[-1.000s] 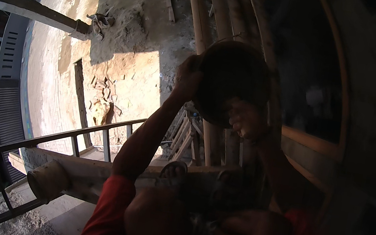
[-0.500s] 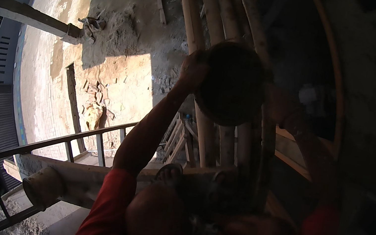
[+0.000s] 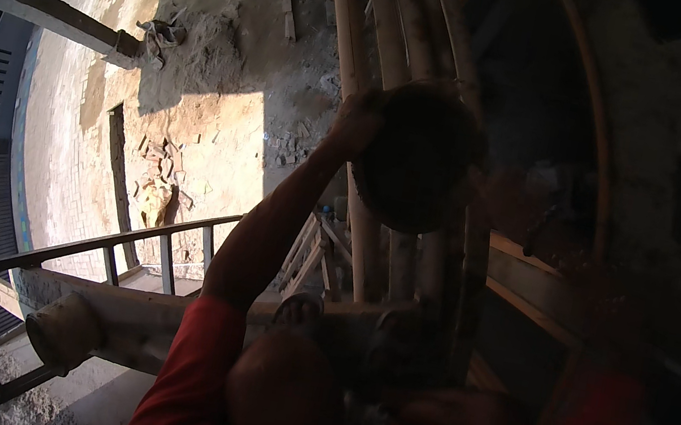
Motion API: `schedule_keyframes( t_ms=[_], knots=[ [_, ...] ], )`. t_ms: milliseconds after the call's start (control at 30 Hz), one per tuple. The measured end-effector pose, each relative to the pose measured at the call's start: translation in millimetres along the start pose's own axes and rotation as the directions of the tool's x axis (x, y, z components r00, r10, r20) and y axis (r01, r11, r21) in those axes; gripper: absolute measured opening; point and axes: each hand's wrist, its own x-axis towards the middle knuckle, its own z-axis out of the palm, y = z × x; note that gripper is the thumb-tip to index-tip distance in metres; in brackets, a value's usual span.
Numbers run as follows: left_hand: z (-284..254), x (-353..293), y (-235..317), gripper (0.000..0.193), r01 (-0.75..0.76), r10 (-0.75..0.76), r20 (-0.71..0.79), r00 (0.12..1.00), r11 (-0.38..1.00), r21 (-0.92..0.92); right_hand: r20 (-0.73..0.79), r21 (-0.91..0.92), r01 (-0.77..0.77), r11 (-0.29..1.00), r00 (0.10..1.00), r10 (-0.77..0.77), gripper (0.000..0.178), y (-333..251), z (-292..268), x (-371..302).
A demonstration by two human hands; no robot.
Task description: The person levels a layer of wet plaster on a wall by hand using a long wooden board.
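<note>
A dark round bucket point(image 3: 423, 159) is raised in front of me, over a row of bamboo poles. My left hand point(image 3: 358, 125) is closed on its left rim, with that arm stretched forward. On the bucket's right side my right hand point(image 3: 511, 202) shows only dimly in deep shadow. Its fingers are blurred, and whether they touch the bucket cannot be made out. The inside of the bucket is too dark to read.
Long bamboo poles point(image 3: 347, 22) run away from me. My feet rest at a plank point(image 3: 250, 310); a grey bucket-like container point(image 3: 62, 332) is at its left. A metal railing point(image 3: 164, 259) borders a drop to a yard with broken bricks point(image 3: 163, 159). A wooden-framed opening point(image 3: 604, 141) lies right.
My right forearm has swung outward and lower, away from the bucket's right side. The left hand keeps its hold on the bucket. The surroundings have shifted slightly left in view.
</note>
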Motion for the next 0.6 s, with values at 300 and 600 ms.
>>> schedule_keyframes(
  t_ms=[300,600],
  knots=[
    [-9,-10,-5,0.031,-0.013,0.02,-0.094,0.995,0.997,0.079,-0.149,-0.459,-0.12,0.88,0.987,0.057,0.037,-25,-23,85],
    [0,-39,-16,0.032,0.029,0.0,-0.16,0.987,0.984,0.178,0.426,-0.476,0.315,0.821,0.899,-0.097,0.032,-51,8,137]
  ],
)
